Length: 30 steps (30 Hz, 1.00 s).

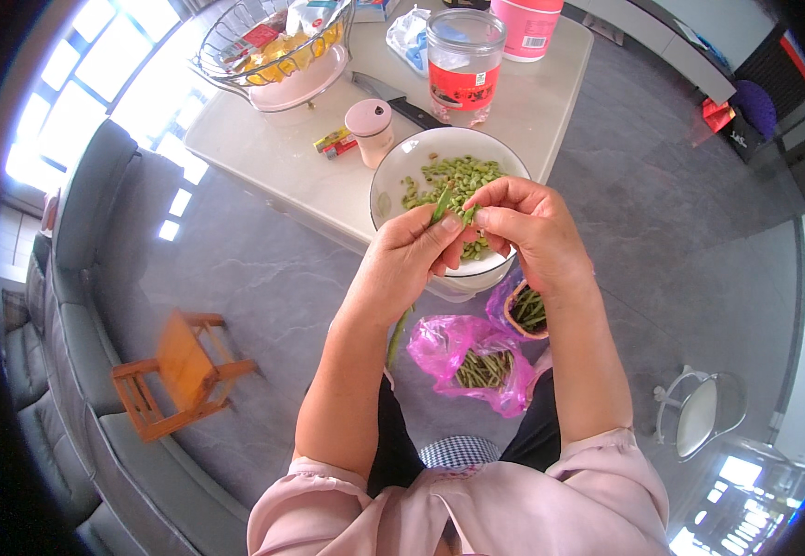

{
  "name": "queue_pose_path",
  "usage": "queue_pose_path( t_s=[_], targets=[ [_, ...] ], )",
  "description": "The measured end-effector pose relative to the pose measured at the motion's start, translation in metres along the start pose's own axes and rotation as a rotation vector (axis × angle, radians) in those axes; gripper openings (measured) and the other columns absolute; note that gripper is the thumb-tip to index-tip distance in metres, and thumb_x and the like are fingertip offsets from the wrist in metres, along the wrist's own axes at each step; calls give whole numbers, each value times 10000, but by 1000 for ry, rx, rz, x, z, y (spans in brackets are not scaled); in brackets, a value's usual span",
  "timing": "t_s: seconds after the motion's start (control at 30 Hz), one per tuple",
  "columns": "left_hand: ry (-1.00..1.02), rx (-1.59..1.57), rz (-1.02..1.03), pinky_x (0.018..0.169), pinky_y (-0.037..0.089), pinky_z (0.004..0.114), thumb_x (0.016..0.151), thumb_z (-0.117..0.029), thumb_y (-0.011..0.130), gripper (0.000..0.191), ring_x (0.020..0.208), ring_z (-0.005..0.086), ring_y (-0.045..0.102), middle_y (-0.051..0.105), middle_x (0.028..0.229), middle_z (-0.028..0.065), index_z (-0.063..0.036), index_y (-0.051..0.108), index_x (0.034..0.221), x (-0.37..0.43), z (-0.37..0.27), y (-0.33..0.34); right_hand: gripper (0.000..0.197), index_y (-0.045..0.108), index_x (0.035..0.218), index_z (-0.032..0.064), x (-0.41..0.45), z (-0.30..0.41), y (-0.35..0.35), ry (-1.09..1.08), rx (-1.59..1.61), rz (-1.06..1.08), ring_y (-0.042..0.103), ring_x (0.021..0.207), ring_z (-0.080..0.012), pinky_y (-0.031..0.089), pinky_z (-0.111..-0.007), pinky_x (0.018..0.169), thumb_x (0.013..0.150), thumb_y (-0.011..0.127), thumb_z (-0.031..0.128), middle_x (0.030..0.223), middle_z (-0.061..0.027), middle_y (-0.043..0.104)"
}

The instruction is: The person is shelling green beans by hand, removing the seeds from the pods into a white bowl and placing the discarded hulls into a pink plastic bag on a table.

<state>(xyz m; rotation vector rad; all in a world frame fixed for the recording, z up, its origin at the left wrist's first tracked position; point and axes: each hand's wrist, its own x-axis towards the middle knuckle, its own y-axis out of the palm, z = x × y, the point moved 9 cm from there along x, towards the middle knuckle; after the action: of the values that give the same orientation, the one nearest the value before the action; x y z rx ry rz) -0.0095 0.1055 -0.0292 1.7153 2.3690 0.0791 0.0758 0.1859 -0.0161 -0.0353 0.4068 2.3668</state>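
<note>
Over a white bowl (390, 182) with a dark rim, my two hands work close together. Between the thumb and fingers of my left hand (422, 240) is a green bean pod (443, 203). My right hand (529, 222) pinches a green piece (470, 214) beside the left fingertips; whether it belongs to the same pod is hard to tell. Shelled green beans (461, 174) lie in the bowl, partly hidden by my hands. Below, a pink plastic bag (444, 340) holds many long pods (486, 368). Next to it, a container (511, 309) in purple plastic holds more pods, partly covered by my right forearm.
On the table (284, 156) are a knife (413, 111), a pink-lidded jar (369, 128), batteries (336, 142), a clear jar (465, 69), a pink tub (527, 28) and a wire basket (274, 62). A wooden stool (183, 361) and grey sofa (145, 465) stand left, a white chair (695, 417) right.
</note>
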Motion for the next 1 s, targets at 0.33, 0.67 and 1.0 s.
queue_pose_path(
  t_s=[0.33,0.67,1.0],
  targets=[
    [-51,-121,20,464,310,199,924,-245,481,258,516,57,418,494,598,-12,-31,572,813,-1,1,2,73,568,809,38,1,-8,7,87,100,51,450,523,-60,362,-196,474,746,582,71,670,-19,577],
    [-60,-28,-90,441,312,210,904,-198,516,184,500,56,411,495,615,-8,-23,550,858,5,-1,2,61,562,809,41,9,-30,-4,162,220,-45,461,513,-72,376,-215,453,774,582,86,642,-3,538],
    [207,181,-90,554,358,199,847,-130,600,163,633,46,413,494,691,-16,22,543,832,0,-17,10,69,576,811,20,-5,22,-21,-104,-38,17,546,579,-80,437,-209,509,743,588,33,699,-28,584]
  ],
)
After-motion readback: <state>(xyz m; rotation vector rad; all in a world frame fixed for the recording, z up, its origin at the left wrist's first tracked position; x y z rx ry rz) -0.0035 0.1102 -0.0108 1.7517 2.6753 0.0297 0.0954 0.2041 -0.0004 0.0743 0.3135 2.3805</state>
